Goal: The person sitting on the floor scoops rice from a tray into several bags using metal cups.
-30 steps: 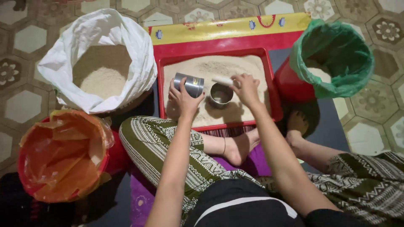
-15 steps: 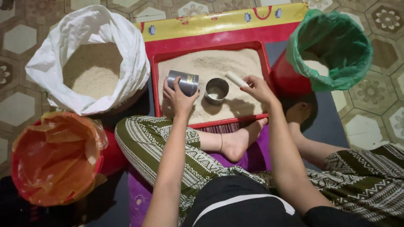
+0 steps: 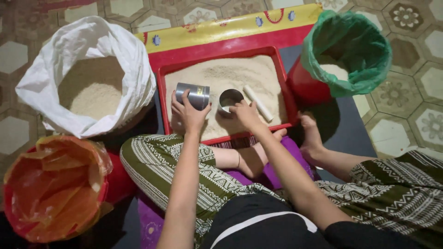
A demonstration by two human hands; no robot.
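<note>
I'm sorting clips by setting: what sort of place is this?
Probably a home floor used as a workspot: patterned floor tiles, a person sitting cross-legged on a mat, a red tray of pale grain, and a white sack alongside.

The person wears loose trousers (image 3: 184, 175) in dark olive green, printed with cream bands of zigzags, triangles and fine stripes. A black top (image 3: 258, 226) covers the torso, crossed by a thin white line near the hem. Both forearms are bare from the elbows to the fingers, both feet are bare, and a thin dark anklet (image 3: 238, 160) circles one ankle.
</note>
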